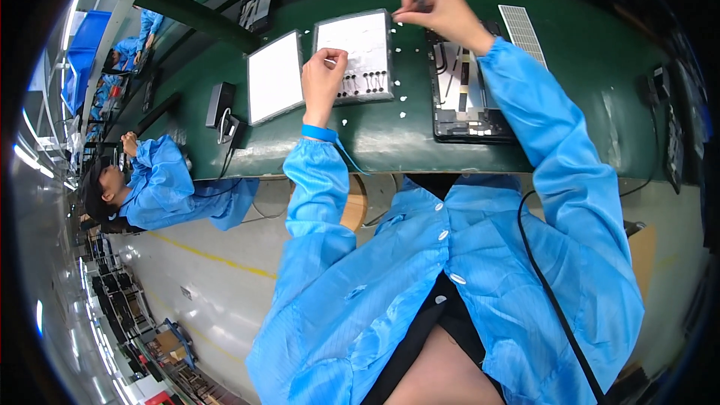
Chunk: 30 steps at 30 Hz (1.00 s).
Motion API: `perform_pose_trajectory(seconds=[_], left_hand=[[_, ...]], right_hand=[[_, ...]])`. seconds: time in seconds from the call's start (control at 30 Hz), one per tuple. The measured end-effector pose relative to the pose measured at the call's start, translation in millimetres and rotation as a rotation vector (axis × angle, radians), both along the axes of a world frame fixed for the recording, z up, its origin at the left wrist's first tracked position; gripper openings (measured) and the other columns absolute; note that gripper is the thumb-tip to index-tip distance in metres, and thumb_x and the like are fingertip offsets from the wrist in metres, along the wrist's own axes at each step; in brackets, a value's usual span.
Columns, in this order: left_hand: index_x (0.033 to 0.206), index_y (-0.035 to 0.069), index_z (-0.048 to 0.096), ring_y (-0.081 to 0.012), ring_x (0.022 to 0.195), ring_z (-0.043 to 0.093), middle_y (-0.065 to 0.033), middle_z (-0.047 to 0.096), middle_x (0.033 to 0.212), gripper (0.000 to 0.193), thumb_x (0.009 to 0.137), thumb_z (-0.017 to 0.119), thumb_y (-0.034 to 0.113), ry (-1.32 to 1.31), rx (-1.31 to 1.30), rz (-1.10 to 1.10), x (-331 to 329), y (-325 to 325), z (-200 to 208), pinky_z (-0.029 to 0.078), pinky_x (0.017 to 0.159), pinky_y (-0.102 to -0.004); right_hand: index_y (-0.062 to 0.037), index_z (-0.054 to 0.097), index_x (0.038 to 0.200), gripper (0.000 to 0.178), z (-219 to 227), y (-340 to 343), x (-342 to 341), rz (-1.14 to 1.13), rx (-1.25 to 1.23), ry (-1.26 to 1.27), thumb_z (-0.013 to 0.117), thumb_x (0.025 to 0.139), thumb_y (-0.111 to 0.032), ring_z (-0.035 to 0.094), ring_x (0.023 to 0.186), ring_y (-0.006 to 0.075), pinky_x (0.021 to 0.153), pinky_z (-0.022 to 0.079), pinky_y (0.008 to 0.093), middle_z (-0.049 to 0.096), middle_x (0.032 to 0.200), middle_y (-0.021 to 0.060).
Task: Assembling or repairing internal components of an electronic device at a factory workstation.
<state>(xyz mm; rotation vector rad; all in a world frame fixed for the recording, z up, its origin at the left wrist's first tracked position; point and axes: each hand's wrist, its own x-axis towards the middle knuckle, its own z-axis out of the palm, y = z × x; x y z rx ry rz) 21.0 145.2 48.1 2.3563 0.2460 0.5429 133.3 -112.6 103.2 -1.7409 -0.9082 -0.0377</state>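
Observation:
My left hand point(322, 84) is over the left side of a white sheet point(352, 36) in a clear sleeve, its fingertips pinched together. Whatever may be between them is too small to make out. Small black parts with thin leads point(367, 81) lie in rows along the sheet's near end. Beyond the sheet's far right corner, my right hand point(442, 13) is raised with its fingers closed round a small dark thing point(421, 4) whose kind I cannot tell. Under my right forearm lies an opened device with a black frame point(466, 133), its inner parts exposed and partly hidden by my sleeve.
Another white sheet point(274, 79) lies to the left. Small white bits point(403, 98) dot the green table point(420, 151). A pale gridded sheet point(523, 28) is at the far right. A black box point(219, 103) with a cable stands left; a co-worker point(157, 184) sits beyond.

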Motion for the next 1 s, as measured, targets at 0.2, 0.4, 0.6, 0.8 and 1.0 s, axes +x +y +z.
perform_pose_trajectory(seconds=[0.2, 0.4, 0.6, 0.8, 1.0], left_hand=[[0.084, 0.005, 0.070, -0.0314, 0.079, 0.068, -0.0099, 0.071, 0.081, 0.022, 0.084, 0.071, 0.027, 0.128, 0.222, -0.047, 4.2, -8.4, 13.0, 0.052, 0.069, -0.0405], [0.100, 0.010, 0.072, -0.0294, 0.079, 0.067, -0.0076, 0.068, 0.098, 0.013, 0.090, 0.064, 0.013, 0.005, 0.480, -0.112, 3.1, -35.3, 30.7, 0.053, 0.068, -0.0374], [0.112, 0.012, 0.070, -0.0184, 0.064, 0.060, -0.0048, 0.068, 0.096, 0.029, 0.084, 0.074, 0.018, -0.182, 0.187, -0.455, 32.5, -181.4, 50.3, 0.050, 0.061, -0.0316], [0.095, 0.012, 0.077, -0.0188, 0.058, 0.058, -0.0046, 0.068, 0.079, 0.016, 0.083, 0.076, 0.022, -0.136, 0.247, -0.475, 56.9, -216.9, 32.8, 0.048, 0.056, -0.0314], [0.091, 0.008, 0.077, -0.0145, 0.054, 0.053, -0.0069, 0.066, 0.070, 0.012, 0.083, 0.076, 0.018, -0.105, 0.269, -0.433, 61.1, -221.5, 35.3, 0.043, 0.053, -0.0286]], right_hand=[[-0.0042, 0.064, 0.097, 0.018, -29.7, -127.5, 9.9, -0.254, -0.040, -0.051, 0.077, 0.087, -0.011, 0.071, 0.089, 0.0152, 0.081, 0.057, 0.0263, 0.071, 0.091, 0.0053], [-0.0033, 0.064, 0.097, 0.017, -77.9, -179.4, 12.7, -0.354, 0.116, 0.014, 0.076, 0.086, -0.008, 0.072, 0.094, 0.0172, 0.082, 0.057, 0.0277, 0.073, 0.095, 0.0061], [-0.0021, 0.066, 0.096, 0.019, -67.2, -158.6, -11.4, -0.284, 0.104, -0.051, 0.078, 0.083, -0.008, 0.072, 0.089, 0.0185, 0.080, 0.056, 0.0288, 0.074, 0.090, 0.0077], [-0.0070, 0.067, 0.098, 0.021, -72.7, -151.9, -18.0, -0.368, -0.023, -0.202, 0.077, 0.082, -0.014, 0.070, 0.082, 0.0261, 0.073, 0.055, 0.0351, 0.072, 0.089, 0.0072], [-0.0140, 0.065, 0.101, 0.022, -82.0, -152.8, -14.1, -0.431, -0.014, -0.232, 0.075, 0.081, -0.017, 0.069, 0.086, 0.0275, 0.075, 0.054, 0.0382, 0.071, 0.093, 0.0050]])
